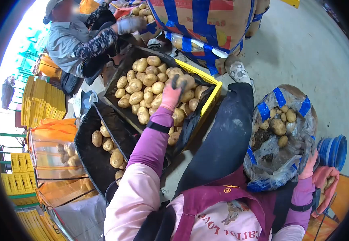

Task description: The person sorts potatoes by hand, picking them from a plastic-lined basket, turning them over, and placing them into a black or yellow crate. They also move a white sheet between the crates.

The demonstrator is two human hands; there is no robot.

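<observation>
My left hand [173, 93], in a pink glove with dark fingertips, reaches over a yellow-edged crate [211, 95] lined with black material. Its fingers curl round a potato [187, 82] at the crate's right side. Many pale potatoes [148, 89] are heaped in this crate. To my right, my right hand [307, 164], gloved in pink, is at the outer edge of a round, plastic-lined container [258, 170] with blue tape on its rim. Smaller potatoes [278, 127] and dark soil lie inside it. The right fingers blend into the crumpled plastic, so I cannot tell their grip.
A black-lined bin [92, 154] with several potatoes adjoins the crate. A co-worker [68, 44] sits at upper left, a gloved hand near more potatoes. A large taped carton [206, 24] stands ahead. Yellow crates [44, 102] are stacked at left; a blue bucket [333, 152] is at right.
</observation>
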